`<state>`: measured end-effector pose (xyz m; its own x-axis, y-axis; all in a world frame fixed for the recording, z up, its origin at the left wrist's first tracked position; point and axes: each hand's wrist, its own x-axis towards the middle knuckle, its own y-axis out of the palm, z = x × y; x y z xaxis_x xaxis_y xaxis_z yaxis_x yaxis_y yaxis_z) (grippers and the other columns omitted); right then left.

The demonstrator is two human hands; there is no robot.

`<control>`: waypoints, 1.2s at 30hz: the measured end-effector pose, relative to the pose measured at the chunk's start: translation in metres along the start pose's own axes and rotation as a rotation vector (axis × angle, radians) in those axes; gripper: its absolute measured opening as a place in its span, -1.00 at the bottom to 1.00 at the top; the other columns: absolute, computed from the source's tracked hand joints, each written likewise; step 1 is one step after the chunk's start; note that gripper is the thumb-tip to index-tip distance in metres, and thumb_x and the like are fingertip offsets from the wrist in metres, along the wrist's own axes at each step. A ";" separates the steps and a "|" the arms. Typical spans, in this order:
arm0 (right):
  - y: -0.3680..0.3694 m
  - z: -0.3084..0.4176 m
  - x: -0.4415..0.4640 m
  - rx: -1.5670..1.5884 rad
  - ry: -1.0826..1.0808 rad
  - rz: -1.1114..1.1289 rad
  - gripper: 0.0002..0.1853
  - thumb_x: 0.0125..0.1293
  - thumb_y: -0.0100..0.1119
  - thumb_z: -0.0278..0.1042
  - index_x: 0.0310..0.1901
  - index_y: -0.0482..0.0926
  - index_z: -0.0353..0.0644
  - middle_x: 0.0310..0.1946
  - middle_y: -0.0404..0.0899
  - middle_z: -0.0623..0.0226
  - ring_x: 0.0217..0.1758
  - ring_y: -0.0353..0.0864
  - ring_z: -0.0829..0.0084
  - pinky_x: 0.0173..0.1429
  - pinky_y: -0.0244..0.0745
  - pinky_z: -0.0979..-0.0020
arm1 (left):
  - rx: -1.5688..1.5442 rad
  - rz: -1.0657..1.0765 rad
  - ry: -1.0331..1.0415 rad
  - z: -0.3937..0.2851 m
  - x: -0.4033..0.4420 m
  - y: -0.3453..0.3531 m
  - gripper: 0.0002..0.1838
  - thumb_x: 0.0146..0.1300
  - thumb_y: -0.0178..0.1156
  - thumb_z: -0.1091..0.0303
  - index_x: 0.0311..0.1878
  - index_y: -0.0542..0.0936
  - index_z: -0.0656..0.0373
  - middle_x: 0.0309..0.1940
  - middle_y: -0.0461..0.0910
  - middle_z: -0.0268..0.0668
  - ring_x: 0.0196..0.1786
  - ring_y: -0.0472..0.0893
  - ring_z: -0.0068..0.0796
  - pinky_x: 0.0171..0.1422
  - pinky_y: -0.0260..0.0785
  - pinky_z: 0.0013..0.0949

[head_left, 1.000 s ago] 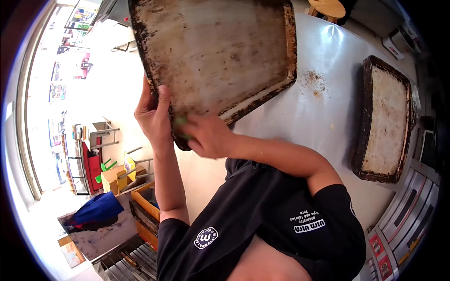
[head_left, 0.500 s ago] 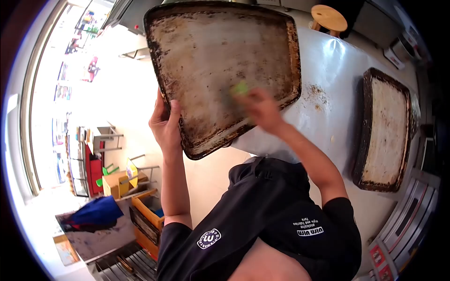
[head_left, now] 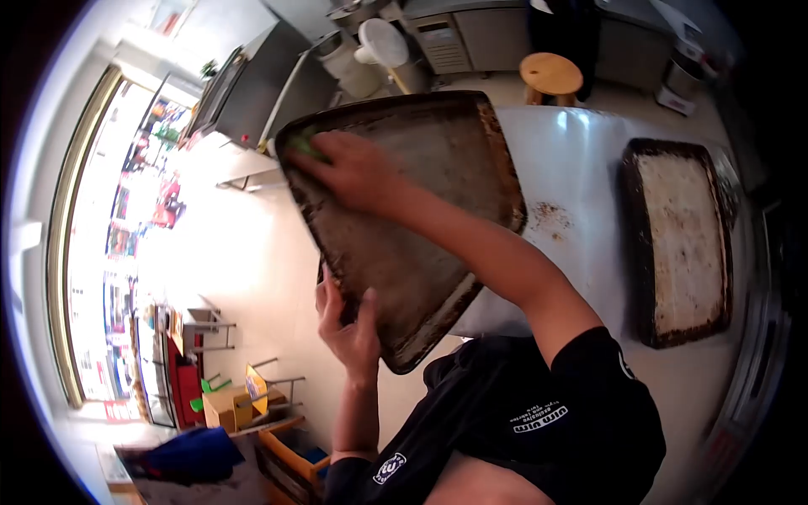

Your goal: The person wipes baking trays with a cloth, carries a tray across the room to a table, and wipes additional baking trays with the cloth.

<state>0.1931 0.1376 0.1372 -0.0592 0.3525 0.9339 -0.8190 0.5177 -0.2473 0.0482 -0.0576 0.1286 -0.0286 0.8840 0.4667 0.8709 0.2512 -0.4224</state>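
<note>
A large, stained baking tray is held tilted up in front of me, its rim dark with burnt-on residue. My left hand grips the tray's near left edge, thumb on the inner side and the other fingers partly behind it. Reaching across the tray, my right hand is at the far left corner. Its fingers are closed on a green scrubbing pad, pressed against the tray; only part of the pad shows.
A metal table stands to the right, with dark crumbs on it. Another stained baking tray lies at its right side. Beyond the table are a round wooden stool and a person in dark clothes. Boxes are at lower left.
My right hand has moved with the green pad from the tray's middle to its far left corner. The tray and my left hand now appear lower in view, and the camera view has shifted.
</note>
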 end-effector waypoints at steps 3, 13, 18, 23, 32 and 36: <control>-0.010 -0.025 -0.027 -0.073 0.115 0.061 -0.44 0.28 0.16 -0.41 0.36 0.54 0.05 0.09 0.58 0.05 0.11 0.61 -0.06 0.14 0.56 0.04 | 0.020 -0.027 0.048 0.004 -0.006 -0.008 -0.36 0.15 0.27 0.68 0.38 0.50 0.43 0.08 0.56 -0.11 0.10 0.57 -0.26 0.25 0.40 -0.36; -0.058 -0.149 -0.285 -0.153 1.080 0.251 -0.49 0.43 0.15 -0.46 0.41 0.50 -0.13 0.13 0.55 -0.04 0.21 0.56 -0.06 0.19 0.52 0.07 | -0.051 -0.080 -0.090 0.014 -0.015 -0.022 -0.33 0.07 0.17 0.72 0.36 0.51 0.43 0.07 0.55 -0.19 0.12 0.56 -0.37 0.26 0.37 -0.42; -0.023 0.024 -0.151 0.135 0.434 0.314 -0.43 0.30 0.10 -0.43 0.38 0.57 -0.06 -0.10 0.66 0.16 0.03 0.59 0.08 0.21 0.48 0.08 | -0.117 -0.072 -0.141 0.008 -0.002 -0.011 -0.32 0.06 0.13 0.75 0.37 0.48 0.46 0.09 0.53 -0.23 0.16 0.55 -0.39 0.28 0.38 -0.41; -0.019 0.034 -0.147 0.120 0.395 0.033 -0.53 0.33 0.10 -0.37 0.29 0.55 -0.19 -0.15 0.63 0.05 0.04 0.58 0.01 0.24 0.46 0.05 | -0.045 -0.046 -0.082 0.002 -0.013 -0.011 -0.33 0.08 0.10 0.75 0.37 0.49 0.46 0.14 0.52 -0.22 0.20 0.55 -0.37 0.35 0.35 -0.38; -0.048 -0.077 -0.278 -0.155 0.950 -0.089 -0.65 0.40 0.09 -0.45 0.15 0.62 -0.35 -0.12 0.64 -0.02 -0.06 0.65 0.00 0.05 0.54 0.11 | -0.165 -0.087 -0.086 0.019 -0.008 -0.009 -0.30 0.05 0.10 0.74 0.38 0.47 0.47 0.10 0.50 -0.23 0.19 0.53 -0.37 0.35 0.32 -0.41; -0.024 0.069 -0.119 0.310 0.541 0.083 -0.46 0.31 0.18 -0.38 0.36 0.57 0.04 0.03 0.62 0.00 0.09 0.61 -0.04 0.15 0.54 0.12 | -0.163 -0.035 -0.096 0.007 0.001 0.002 -0.28 0.05 0.10 0.73 0.41 0.46 0.48 0.10 0.50 -0.23 0.21 0.54 -0.36 0.35 0.33 -0.40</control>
<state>0.1804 0.0293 0.0501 0.1013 0.7686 0.6317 -0.9563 0.2502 -0.1511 0.0464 -0.0532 0.1230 -0.1003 0.9112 0.3995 0.9363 0.2224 -0.2720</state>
